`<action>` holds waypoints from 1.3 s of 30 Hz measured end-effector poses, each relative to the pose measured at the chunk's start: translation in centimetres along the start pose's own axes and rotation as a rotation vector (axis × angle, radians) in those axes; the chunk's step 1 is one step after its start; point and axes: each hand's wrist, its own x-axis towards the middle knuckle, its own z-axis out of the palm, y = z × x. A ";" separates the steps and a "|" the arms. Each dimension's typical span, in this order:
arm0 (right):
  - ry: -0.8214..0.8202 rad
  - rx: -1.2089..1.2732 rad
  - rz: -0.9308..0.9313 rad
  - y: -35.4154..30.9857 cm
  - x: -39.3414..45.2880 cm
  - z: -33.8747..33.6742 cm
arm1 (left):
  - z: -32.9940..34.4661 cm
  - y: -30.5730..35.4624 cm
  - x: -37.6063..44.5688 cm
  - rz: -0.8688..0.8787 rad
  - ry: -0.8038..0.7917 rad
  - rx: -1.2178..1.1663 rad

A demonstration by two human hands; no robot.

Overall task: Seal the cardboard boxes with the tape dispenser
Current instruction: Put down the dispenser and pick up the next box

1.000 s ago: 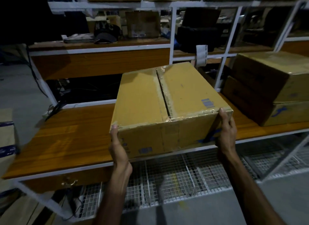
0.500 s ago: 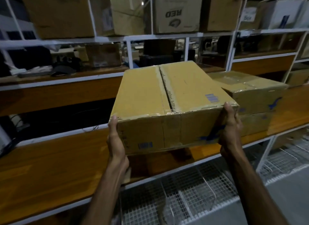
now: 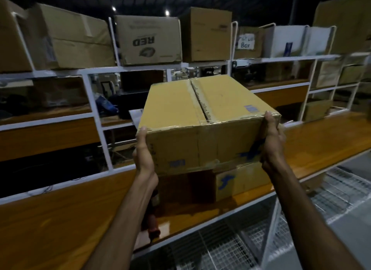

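I hold a taped cardboard box in the air with both hands. Its top seam carries clear tape down the middle and along the near edge. My left hand grips the near left corner, thumb up against the edge. At the near right corner, my right hand grips the box with its thumb on top. Directly beneath hangs the top of another cardboard box with a blue mark, standing on the wooden shelf. A reddish-brown object lies on the shelf, mostly hidden by my left forearm.
White metal racking surrounds the shelf. Several large cartons, one printed carton among them, fill the upper level. Dark items sit on the middle shelf behind. A wire mesh shelf runs below the wooden board.
The box has gone from resting on the wooden shelf to being lifted and carried right, now above the box with the blue mark. Both hands keep the same grip.
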 end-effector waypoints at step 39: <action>0.007 -0.559 0.087 5.9 31.8 -9.2 | 19.7 -14.3 7.9 0.153 0.159 0.511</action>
